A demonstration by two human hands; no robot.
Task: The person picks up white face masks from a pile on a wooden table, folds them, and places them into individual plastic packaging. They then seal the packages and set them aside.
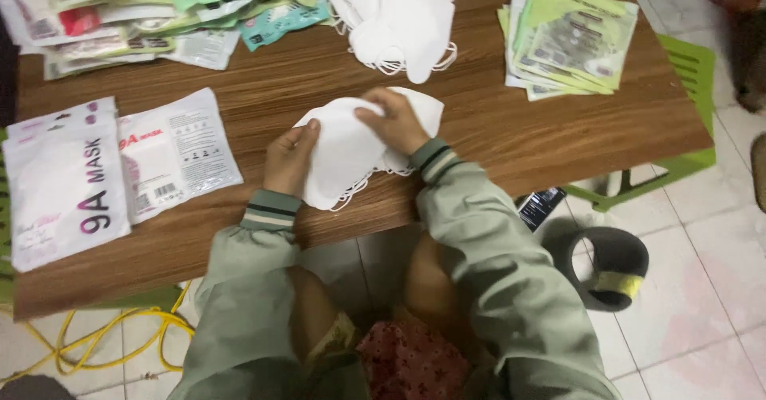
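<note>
- A small stack of white masks (347, 149) was held flat on the wooden table (511, 129), near its front edge.
- Left hand (289, 159): fingers closed on the stack's left edge.
- Right hand (395, 121): fingers curled, pinched on the top edge.
- Judgement: edges should be squared and ear loops tucked in while both grips are kept firm.
- Loose mask pile (399, 13) and white pouches (171, 153) were left well apart.

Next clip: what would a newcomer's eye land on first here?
Both hands, left and right, grip a small stack of white masks at the table's near edge. Behind it lies a loose heap of white masks. Flat packets flank them: green ones far right, white ones on the left.
</note>
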